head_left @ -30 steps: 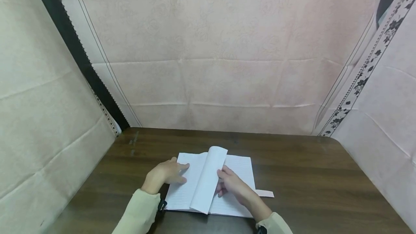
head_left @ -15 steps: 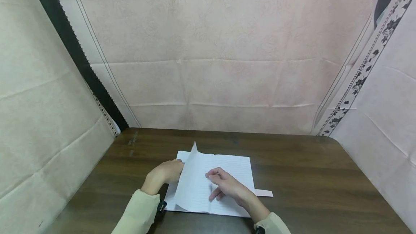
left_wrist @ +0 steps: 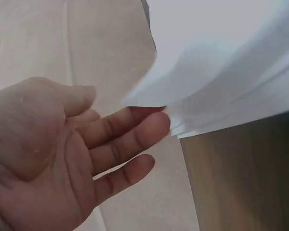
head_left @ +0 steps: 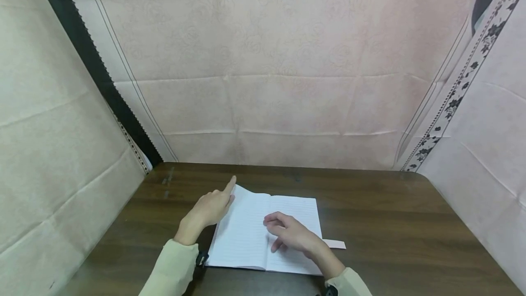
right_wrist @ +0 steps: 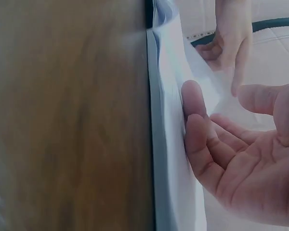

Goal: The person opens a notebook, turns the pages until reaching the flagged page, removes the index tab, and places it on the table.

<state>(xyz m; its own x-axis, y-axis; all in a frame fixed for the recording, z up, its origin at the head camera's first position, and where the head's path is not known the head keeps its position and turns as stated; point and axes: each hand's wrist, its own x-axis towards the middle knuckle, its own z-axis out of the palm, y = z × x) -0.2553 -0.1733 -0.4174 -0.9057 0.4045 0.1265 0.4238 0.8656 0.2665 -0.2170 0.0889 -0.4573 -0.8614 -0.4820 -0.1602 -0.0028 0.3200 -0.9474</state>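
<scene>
A lined notebook (head_left: 245, 236) lies spread on the table, with ruled white pages on both sides. My left hand (head_left: 210, 209) is at its upper left corner, index finger straight and pointing away. In the left wrist view, a lifted page corner (left_wrist: 183, 72) overlaps the fingertips, while the thumb stands apart from it. My right hand (head_left: 292, 233) hovers low over the right page near the centre fold, fingers loosely bent. The right wrist view shows its fingertips (right_wrist: 196, 130) right at the paper, the thumb well away and nothing pinched between.
A narrow white strip (head_left: 334, 244) sticks out from the notebook's right side. Brown wood-grain table (head_left: 382, 223) surrounds the notebook. Pale cloth (head_left: 271, 81) hangs behind the table's far edge and along both sides.
The standing page has turned over from the middle to the left side. My left hand has moved out from under it to the upper left corner; the right hand has let go of the page.
</scene>
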